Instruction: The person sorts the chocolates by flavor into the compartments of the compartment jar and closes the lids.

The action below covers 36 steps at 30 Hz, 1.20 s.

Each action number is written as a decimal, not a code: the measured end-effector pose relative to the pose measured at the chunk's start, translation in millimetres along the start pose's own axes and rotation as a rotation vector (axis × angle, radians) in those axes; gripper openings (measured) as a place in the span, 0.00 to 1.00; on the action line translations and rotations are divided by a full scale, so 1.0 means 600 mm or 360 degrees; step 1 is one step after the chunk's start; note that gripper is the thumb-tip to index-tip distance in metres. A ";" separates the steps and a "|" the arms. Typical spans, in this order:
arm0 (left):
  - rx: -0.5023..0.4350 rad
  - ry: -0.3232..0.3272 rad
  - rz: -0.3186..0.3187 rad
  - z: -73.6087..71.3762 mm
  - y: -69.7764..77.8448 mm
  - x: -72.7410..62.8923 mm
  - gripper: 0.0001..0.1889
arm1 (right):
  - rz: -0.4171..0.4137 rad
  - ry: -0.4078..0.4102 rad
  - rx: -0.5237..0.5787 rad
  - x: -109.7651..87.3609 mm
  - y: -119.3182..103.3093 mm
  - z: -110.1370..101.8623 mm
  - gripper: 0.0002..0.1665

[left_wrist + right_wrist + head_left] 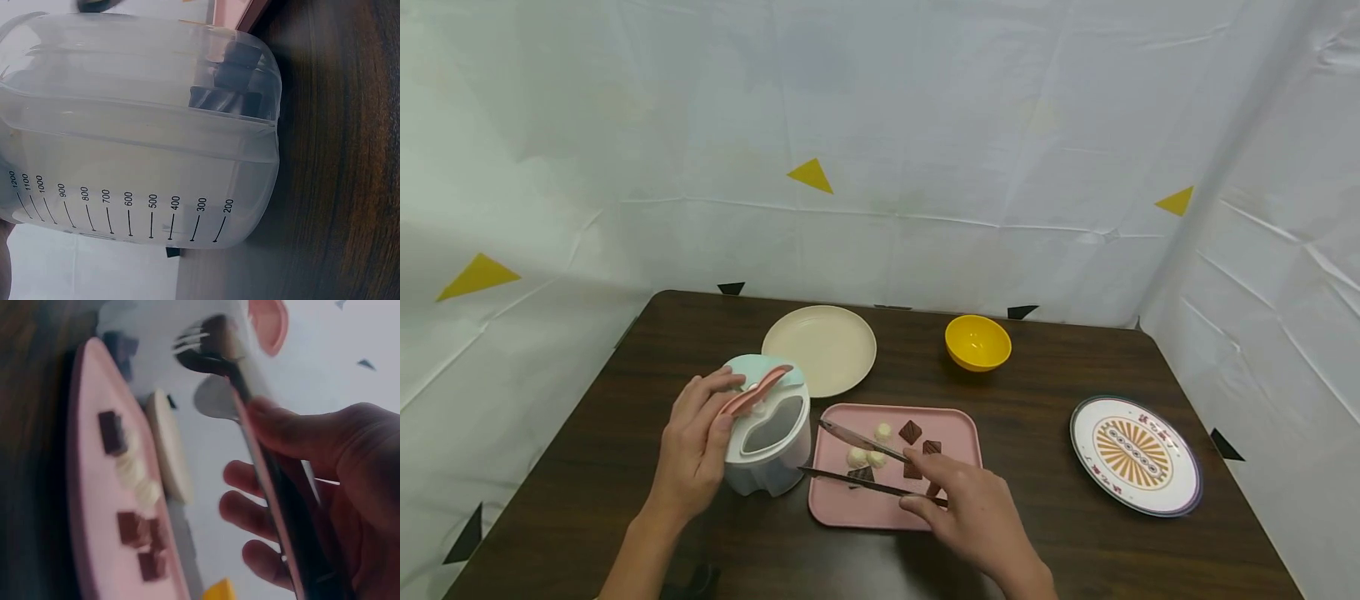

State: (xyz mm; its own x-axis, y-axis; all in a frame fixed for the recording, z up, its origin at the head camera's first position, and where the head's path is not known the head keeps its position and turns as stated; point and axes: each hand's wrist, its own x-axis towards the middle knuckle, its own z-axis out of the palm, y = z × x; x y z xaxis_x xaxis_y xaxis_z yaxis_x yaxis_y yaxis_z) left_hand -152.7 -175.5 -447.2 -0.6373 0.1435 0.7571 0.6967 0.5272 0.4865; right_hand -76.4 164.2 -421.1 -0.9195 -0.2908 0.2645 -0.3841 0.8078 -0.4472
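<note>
My left hand (696, 433) pinches a raised pink flip lid (756, 392) on a clear storage canister (767, 475). The canister has a mint and white top, and dark chocolate pieces (231, 90) lie at its bottom. In my right hand (973, 508) are metal tongs (868, 486), gripped between thumb and fingers. One tong end is slotted like a fork, the other rounded like a spoon; the arms stand apart with nothing between them. They reach over a pink tray (842, 515) towards the canister. White chocolates (857, 457) and brown chocolates (911, 431) lie on the tray.
Behind the canister lies a cream plate (820, 346). A yellow bowl (977, 343) stands at the back, right of that plate. On the right side of the dark wooden table (1015, 408) is a patterned plate (1135, 456). White sheeting (925, 167) hangs around the table.
</note>
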 end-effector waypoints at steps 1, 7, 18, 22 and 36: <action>0.0001 0.0000 -0.0001 0.000 0.000 0.000 0.13 | 0.0011 -0.0041 -0.0023 -0.003 0.006 0.002 0.29; -0.0001 0.0004 0.0000 0.000 0.000 0.000 0.13 | 0.0063 -0.0198 -0.0080 -0.013 0.030 0.009 0.28; 0.0002 0.0005 -0.0019 0.000 0.003 -0.002 0.13 | 0.0071 -0.0178 -0.0144 -0.021 0.049 0.019 0.28; -0.0005 0.0004 -0.0014 0.000 0.002 -0.001 0.13 | 0.0062 -0.0147 -0.0166 -0.023 0.052 0.021 0.27; -0.0007 0.0011 -0.0011 0.001 0.000 0.000 0.13 | 0.0034 -0.0062 -0.0221 -0.025 0.057 0.030 0.19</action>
State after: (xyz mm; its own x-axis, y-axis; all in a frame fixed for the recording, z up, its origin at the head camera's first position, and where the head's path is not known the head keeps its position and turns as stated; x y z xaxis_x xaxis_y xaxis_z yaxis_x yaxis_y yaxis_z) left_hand -152.8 -175.2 -447.5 -0.6400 0.1342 0.7566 0.6937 0.5242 0.4939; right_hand -77.4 186.8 -455.4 -0.9309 -0.2902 0.2217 -0.3516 0.8764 -0.3291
